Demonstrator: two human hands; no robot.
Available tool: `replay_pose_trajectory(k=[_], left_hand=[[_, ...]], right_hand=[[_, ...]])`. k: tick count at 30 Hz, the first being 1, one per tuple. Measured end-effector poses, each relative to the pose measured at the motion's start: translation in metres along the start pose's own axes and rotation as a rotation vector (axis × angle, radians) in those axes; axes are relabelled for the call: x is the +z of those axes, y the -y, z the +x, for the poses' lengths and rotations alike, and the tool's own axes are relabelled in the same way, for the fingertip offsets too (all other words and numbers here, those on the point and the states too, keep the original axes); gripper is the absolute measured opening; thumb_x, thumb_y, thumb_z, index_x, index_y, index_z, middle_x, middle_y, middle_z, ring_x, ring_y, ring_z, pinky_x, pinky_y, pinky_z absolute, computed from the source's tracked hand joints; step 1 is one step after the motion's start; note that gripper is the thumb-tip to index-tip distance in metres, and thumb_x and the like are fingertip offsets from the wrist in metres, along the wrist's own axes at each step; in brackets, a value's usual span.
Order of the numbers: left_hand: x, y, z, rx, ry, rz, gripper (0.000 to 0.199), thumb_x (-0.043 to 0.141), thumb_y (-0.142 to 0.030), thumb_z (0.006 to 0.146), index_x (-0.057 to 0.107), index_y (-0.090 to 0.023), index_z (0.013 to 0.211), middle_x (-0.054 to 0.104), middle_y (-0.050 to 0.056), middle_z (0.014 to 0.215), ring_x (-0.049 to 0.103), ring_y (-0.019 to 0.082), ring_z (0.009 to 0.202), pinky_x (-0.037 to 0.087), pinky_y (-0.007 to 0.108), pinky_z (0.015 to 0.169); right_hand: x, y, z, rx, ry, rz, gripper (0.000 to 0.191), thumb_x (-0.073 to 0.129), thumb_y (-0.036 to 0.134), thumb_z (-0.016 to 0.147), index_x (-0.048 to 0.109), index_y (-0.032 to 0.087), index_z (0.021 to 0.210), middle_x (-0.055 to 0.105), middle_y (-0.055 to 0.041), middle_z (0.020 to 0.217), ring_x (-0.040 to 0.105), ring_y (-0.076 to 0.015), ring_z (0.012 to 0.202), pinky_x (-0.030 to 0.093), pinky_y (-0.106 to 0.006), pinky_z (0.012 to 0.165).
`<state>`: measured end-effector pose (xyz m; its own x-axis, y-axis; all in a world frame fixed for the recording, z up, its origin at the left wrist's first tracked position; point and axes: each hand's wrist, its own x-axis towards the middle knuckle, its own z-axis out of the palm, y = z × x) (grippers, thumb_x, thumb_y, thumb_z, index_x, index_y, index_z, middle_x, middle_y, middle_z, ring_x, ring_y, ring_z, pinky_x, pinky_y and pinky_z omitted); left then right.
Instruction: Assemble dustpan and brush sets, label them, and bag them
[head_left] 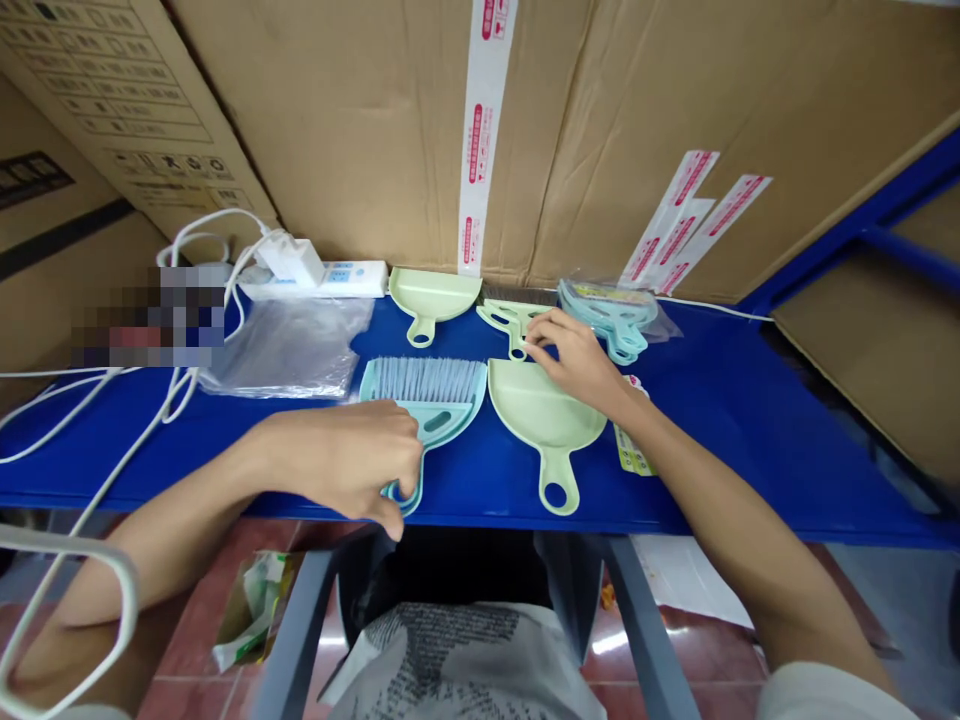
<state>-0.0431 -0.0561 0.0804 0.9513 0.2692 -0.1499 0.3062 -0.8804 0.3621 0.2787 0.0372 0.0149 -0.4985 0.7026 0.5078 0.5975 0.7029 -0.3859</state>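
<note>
Here, grips unclear, half-curled left hand [360, 458] partly hides blue brush [429, 382] beside front dustpan [544, 405]; half-curled right hand [574, 355] meets green brush [514, 318] behind.

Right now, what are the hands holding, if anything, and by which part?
Left hand is at the handle end of the blue brush-and-dustpan set; right hand is at the green brush's handle. Can't tell whether either grips.

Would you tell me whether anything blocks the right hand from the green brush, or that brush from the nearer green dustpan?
Nothing visible stands between the right hand and the green brush; the fingertips are at its handle. Nothing shows between the brush and the nearer green dustpan either, though the hand hides part.
</note>
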Motion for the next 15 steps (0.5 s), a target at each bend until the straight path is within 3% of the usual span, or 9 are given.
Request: replay_pose_trajectory(k=[6,10,12,15], left_hand=[[0.008,0.000,0.003,0.012,0.015,0.031,0.027,0.099,-0.025,0.078,0.076,-0.024,0.063,0.069,0.001,0.054,0.061,0.017,0.052,0.029,0.035,0.056],[-0.003,0.005,-0.002,-0.007,-0.020,-0.030,0.027,0.095,-0.036,0.084,0.078,-0.025,0.065,0.068,-0.001,0.054,0.058,0.015,0.050,0.031,0.033,0.054],[-0.011,0.013,-0.004,-0.099,-0.229,-0.107,0.026,0.087,-0.044,0.092,0.082,-0.026,0.074,0.068,-0.001,0.057,0.055,0.012,0.048,0.033,0.030,0.052],[-0.018,0.034,0.000,-0.349,-0.847,-0.133,0.022,0.078,-0.046,0.099,0.085,-0.025,0.097,0.069,-0.001,0.065,0.053,0.012,0.052,0.040,0.026,0.055]], right_hand=[[-0.007,0.002,0.001,0.028,-0.103,0.059,0.011,0.061,0.022,0.102,0.065,0.023,0.092,0.070,-0.0098,0.107,0.072,-0.0248,0.097,0.065,-0.044,0.087],[-0.020,0.006,0.003,0.047,-0.242,0.103,0.009,0.065,0.027,0.102,0.067,0.024,0.094,0.073,-0.0075,0.105,0.074,-0.0226,0.093,0.067,-0.042,0.086],[-0.028,0.009,0.004,0.082,-0.328,0.159,0.011,0.069,0.033,0.102,0.069,0.025,0.095,0.075,-0.0066,0.106,0.075,-0.0228,0.095,0.068,-0.041,0.088],[-0.037,0.015,0.006,0.159,-0.467,0.324,0.022,0.074,0.047,0.102,0.068,0.026,0.098,0.077,-0.0048,0.100,0.079,-0.0232,0.095,0.068,-0.042,0.094]])
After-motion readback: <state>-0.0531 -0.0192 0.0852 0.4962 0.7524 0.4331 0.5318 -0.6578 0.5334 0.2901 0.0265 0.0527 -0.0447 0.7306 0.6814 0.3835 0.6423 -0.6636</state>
